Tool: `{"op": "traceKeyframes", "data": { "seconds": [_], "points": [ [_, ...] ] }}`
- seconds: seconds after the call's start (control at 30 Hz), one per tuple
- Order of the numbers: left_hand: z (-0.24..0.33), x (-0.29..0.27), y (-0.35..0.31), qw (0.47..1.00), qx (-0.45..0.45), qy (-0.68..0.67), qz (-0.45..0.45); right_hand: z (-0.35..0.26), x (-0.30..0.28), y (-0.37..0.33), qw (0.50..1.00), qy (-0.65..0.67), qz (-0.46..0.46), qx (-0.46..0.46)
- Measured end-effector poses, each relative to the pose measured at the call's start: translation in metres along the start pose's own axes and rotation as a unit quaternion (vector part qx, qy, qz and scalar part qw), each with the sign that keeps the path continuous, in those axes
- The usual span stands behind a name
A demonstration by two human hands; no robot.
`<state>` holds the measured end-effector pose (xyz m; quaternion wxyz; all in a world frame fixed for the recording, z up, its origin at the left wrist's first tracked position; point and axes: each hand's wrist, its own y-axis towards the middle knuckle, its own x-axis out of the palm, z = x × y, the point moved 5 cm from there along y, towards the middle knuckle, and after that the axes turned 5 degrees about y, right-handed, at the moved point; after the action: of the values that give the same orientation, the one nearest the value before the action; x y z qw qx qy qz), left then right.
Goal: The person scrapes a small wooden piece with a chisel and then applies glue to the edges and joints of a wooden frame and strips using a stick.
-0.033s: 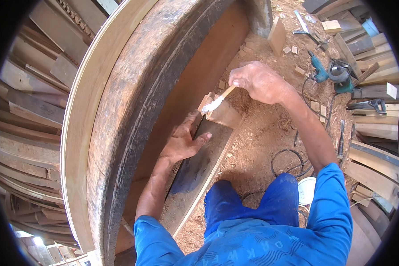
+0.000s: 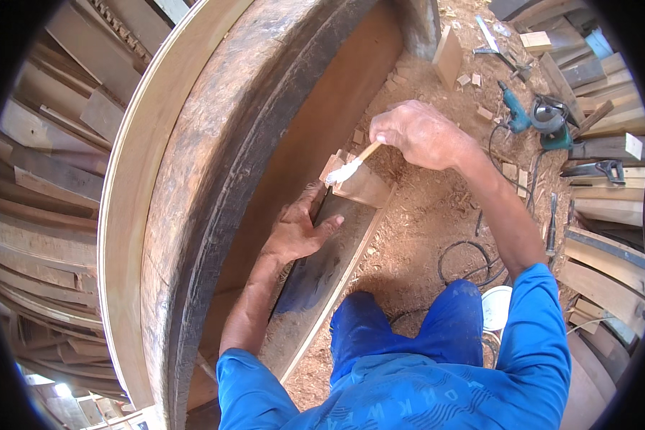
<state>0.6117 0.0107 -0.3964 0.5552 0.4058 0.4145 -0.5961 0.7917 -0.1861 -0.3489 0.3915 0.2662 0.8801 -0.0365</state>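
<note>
One end of the stick (image 2: 370,150) disappears inside our right hand (image 2: 419,135), whose fingers are clamped on it; white paste (image 2: 345,170) hides the other. Our left hand (image 2: 297,229), below-left of that grip, has its thumb apart, but we cannot tell whether its fingers clasp the board (image 2: 315,276). Below the grip we have open sawdust-strewn floor (image 2: 423,229); down-left is the wooden block's (image 2: 363,189) edge. The stick's long axis slants down-left from the grip toward that edge.
</note>
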Motion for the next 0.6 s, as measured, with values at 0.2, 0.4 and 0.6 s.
{"op": "traceKeyframes", "data": {
  "seconds": [0.2, 0.4, 0.6],
  "points": [
    [0.017, 0.001, 0.009, 0.963, -0.138, -0.213, -0.092, -0.005, 0.0, -0.006, 1.0, -0.006, 0.004, -0.018],
    [-0.004, 0.025, 0.005, 0.912, -0.114, -0.388, -0.074, -0.006, -0.004, -0.011, 0.998, 0.046, -0.032, -0.018],
    [-0.001, 0.02, 0.006, 0.945, -0.073, -0.319, -0.026, 0.013, -0.003, -0.026, 0.971, 0.169, 0.167, 0.037]
  ]
}}
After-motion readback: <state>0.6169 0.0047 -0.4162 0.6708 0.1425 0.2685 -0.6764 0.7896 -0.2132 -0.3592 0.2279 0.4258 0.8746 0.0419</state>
